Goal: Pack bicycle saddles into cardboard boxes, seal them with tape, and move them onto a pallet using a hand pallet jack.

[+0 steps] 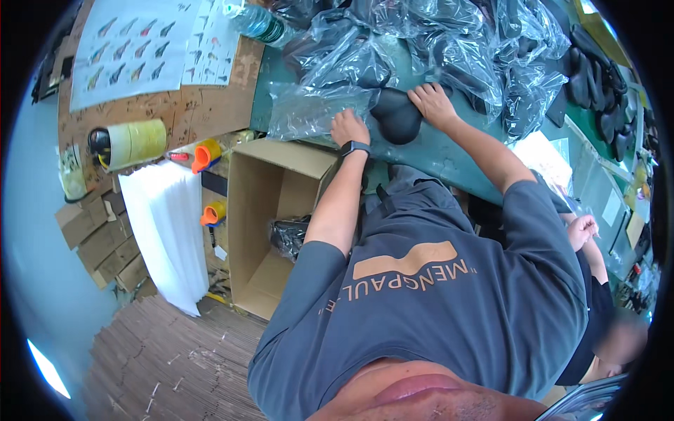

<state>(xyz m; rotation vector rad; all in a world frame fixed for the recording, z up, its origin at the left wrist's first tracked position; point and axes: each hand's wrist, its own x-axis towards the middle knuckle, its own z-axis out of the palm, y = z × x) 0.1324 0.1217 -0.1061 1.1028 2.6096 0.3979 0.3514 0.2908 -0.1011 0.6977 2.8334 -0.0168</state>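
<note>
A black bicycle saddle [397, 121] lies on the green worktable in front of me, its broad rounded end toward my body. My right hand [433, 105] is closed on the saddle's right side near its far end. To the left, a clear plastic bag [302, 112] is spread flat, its right end beside the saddle. My left hand [349, 129], with a dark watch on the wrist, has its fingers bent on the bag's near right edge. Whether any of the saddle is inside the bag is hard to make out.
Several bagged saddles [456, 52] crowd the table's far side, near a plastic bottle [260, 24]. Below the left edge stands an open cardboard box [246, 231] with a bagged item inside. White foam sheets [165, 231] hang beside it. Another person's hand [582, 231] is at the right.
</note>
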